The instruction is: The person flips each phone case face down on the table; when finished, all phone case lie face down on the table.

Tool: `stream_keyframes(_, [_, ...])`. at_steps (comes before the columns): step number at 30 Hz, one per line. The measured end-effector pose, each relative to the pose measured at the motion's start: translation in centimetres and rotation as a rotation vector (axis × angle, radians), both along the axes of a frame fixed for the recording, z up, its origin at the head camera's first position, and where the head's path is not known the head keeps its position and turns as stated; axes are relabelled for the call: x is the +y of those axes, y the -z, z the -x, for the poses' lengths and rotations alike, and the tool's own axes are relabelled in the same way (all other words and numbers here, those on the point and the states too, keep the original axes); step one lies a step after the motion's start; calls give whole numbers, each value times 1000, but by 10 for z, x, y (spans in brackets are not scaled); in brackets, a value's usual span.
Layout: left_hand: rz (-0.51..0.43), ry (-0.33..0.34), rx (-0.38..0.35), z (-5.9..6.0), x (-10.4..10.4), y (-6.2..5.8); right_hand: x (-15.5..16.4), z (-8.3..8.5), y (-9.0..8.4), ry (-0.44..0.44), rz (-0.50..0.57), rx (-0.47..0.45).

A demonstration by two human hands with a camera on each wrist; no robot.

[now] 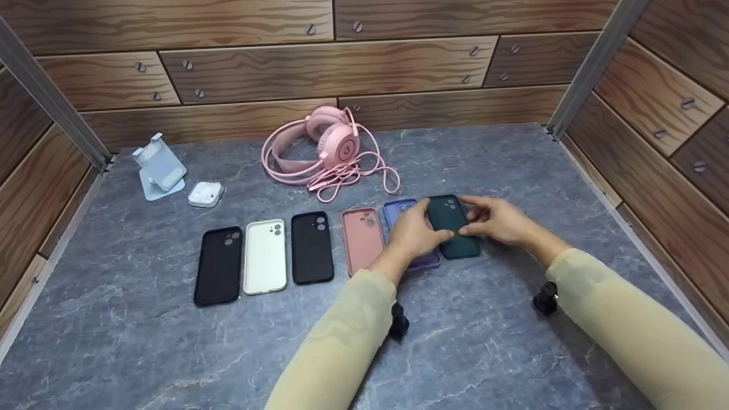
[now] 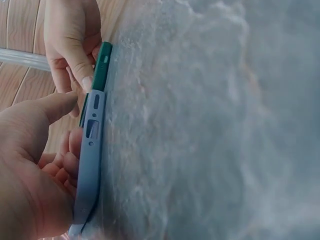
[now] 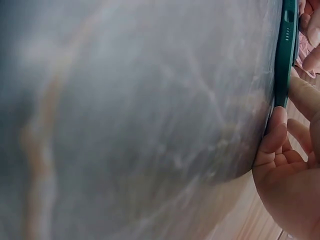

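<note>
Stretching across the booth, a grey marble-patterned table carries pink headphones, a pale blue stand and a white earbud case at the back. Nearer lies a row of phone cases: black, white, black, pink, lilac-blue, and a dark green case at the right end. Both hands meet there: the left hand pinches the green case's left edge while lying over the lilac-blue one, and the right hand curls fingers round its right edge.
</note>
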State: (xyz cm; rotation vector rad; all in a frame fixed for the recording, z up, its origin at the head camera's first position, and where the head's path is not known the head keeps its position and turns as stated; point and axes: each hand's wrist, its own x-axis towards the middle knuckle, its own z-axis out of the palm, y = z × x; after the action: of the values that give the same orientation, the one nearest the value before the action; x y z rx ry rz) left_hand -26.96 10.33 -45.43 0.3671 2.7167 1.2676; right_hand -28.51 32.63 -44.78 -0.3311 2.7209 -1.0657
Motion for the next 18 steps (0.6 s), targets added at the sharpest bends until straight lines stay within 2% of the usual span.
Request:
stream_keyframes(7, [79,-26,-47,2,2,-1,0,1,0,3,-8,-12])
stream_keyframes(18, [101,-32,-97,4,2,-1,-1,2,2,0,-1,-34])
